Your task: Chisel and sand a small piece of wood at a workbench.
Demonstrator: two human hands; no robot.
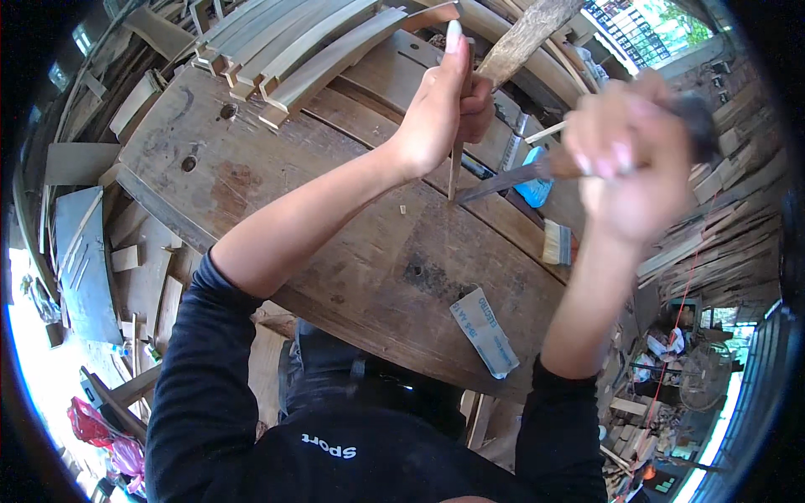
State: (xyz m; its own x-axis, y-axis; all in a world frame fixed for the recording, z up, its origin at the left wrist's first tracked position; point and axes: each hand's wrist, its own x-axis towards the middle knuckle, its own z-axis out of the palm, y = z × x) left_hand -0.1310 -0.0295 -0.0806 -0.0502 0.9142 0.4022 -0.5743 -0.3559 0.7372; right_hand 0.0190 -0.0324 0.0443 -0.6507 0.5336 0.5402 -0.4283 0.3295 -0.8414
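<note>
My left hand (440, 113) grips a narrow wooden strip (454, 176), held upright on the worn wooden bench (210, 151), with the thumb raised along it. My right hand (629, 159), blurred, is closed on a chisel (511, 179); a dark handle end shows past my fingers, and the blade slants down to the strip's lower end. A small wood chip (402, 209) lies left of the strip. Behind the blade is a blue object (534, 190), and below that a flat brush (558, 243). A printed pale strip (485, 334) lies at the near right.
Curved pale wooden pieces (327, 67) lie at the back left of the bench, with a rough branch (524, 42) behind my hands. A grey sheet (80, 260) and offcuts sit at the left; stacked boards (704, 235) crowd the right.
</note>
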